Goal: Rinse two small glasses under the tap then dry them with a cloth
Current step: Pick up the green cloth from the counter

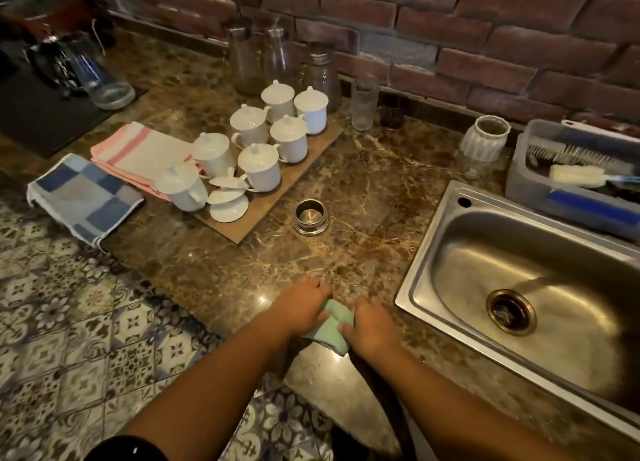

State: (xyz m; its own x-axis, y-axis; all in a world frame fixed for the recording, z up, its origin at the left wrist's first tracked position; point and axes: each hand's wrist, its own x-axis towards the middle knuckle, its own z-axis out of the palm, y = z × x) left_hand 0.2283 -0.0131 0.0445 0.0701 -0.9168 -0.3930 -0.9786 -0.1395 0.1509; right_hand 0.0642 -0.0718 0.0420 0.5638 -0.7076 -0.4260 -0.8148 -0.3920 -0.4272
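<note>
Left hand (300, 309) and right hand (371, 326) are both gripping the green cloth (335, 326) at lower centre of the frame, fingers curling round its two ends, just over the marble counter (367, 197) near its front edge. Cannot tell if a glass is sitting inside the cloth. A small dark glass (391, 116) is standing at upper centre, just right of a tall clear glass (363, 103).

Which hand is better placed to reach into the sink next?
Probably the right. The right hand grips the green cloth on the side nearer the sink, while the left hand grips its far side and would have to cross over.
</note>
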